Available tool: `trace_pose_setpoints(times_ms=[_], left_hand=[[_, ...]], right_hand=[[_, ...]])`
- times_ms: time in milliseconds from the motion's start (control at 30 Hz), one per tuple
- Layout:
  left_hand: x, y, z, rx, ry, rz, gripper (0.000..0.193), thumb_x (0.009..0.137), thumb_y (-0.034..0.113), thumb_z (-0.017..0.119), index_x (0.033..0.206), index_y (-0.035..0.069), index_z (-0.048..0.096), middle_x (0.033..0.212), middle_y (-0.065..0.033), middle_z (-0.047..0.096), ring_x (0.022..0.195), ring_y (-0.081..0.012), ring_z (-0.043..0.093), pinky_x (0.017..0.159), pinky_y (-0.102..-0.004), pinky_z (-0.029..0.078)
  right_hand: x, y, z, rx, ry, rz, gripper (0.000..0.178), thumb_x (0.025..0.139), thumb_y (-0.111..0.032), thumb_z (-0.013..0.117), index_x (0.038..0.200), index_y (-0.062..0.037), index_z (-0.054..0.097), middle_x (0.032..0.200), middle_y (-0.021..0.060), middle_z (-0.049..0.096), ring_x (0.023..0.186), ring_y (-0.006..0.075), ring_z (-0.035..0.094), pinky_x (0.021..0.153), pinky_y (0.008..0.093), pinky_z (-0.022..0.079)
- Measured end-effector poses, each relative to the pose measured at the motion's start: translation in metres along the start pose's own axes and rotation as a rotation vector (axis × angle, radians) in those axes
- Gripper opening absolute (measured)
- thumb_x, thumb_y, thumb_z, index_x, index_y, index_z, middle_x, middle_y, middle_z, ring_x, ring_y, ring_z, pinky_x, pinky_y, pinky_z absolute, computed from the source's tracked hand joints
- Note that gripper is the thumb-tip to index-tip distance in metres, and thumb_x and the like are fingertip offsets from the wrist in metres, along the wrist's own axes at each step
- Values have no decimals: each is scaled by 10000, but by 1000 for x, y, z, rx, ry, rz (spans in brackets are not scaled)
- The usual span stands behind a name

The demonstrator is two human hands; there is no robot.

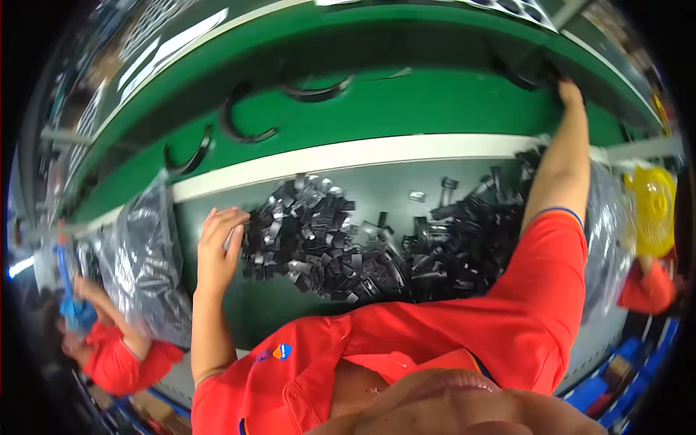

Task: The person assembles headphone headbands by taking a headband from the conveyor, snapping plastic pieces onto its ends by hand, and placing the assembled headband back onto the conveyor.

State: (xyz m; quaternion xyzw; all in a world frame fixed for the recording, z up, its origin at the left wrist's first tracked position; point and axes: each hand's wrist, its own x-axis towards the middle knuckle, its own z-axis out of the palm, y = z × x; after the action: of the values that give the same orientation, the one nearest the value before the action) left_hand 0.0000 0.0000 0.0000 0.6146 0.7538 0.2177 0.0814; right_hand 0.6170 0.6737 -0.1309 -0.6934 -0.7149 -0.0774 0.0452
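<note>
My left hand point(220, 233) rests at the left edge of a heap of small flat black pieces point(312, 235), thumb apart from the fingers, with nothing seen in it. Stretched far out to the right, my right hand point(570, 93) is over the green belt point(435, 101), beside a dark curved piece point(516, 75). Its fingertips are in shadow, so whether they grip anything is hidden. A second heap of black parts point(471, 243) lies between my arms. Farther left on the belt are several black curved bands, one point(243, 119) standing out in the middle of them.
A pale rail point(362, 154) divides the belt from the dark green work surface point(254, 304). Clear plastic bags point(145, 246) hang at the left, and another point(607, 232) at the right. Co-workers in red point(119, 355) are on both sides; a yellow object point(652, 210) is at the right.
</note>
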Motion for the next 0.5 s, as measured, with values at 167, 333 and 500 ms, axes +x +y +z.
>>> trace_pose_setpoints(times_ms=[167, 333, 500], left_hand=[[28, 7, 3, -19, 13, 125, 151, 813, 64, 560, 950, 63, 624, 960, -87, 621, 989, -245, 572, 970, -433, 358], [85, 37, 10, -57, -41, 453, 141, 824, 90, 559, 947, 57, 618, 942, -86, 604, 940, -261, 566, 912, -402, 409], [199, 35, 43, 154, 226, 618, 371, 691, -35, 516, 1044, 71, 559, 1032, -98, 573, 1015, -285, 521, 867, -392, 423]], right_hand=[[5, -22, -22, 146, -4, -107, 366, 822, -217, 387, 1068, -16, 569, 1156, 240, 517, 1096, 384, 470, 933, 412, 370], [-54, -38, -34, 218, 433, -81, 343, 781, -160, 392, 995, 3, 607, 1123, 223, 544, 1010, 398, 518, 890, 437, 407], [-72, -22, -106, 0, 662, -114, 357, 827, -139, 378, 1115, -56, 572, 1166, 188, 518, 1050, 360, 492, 892, 417, 403]])
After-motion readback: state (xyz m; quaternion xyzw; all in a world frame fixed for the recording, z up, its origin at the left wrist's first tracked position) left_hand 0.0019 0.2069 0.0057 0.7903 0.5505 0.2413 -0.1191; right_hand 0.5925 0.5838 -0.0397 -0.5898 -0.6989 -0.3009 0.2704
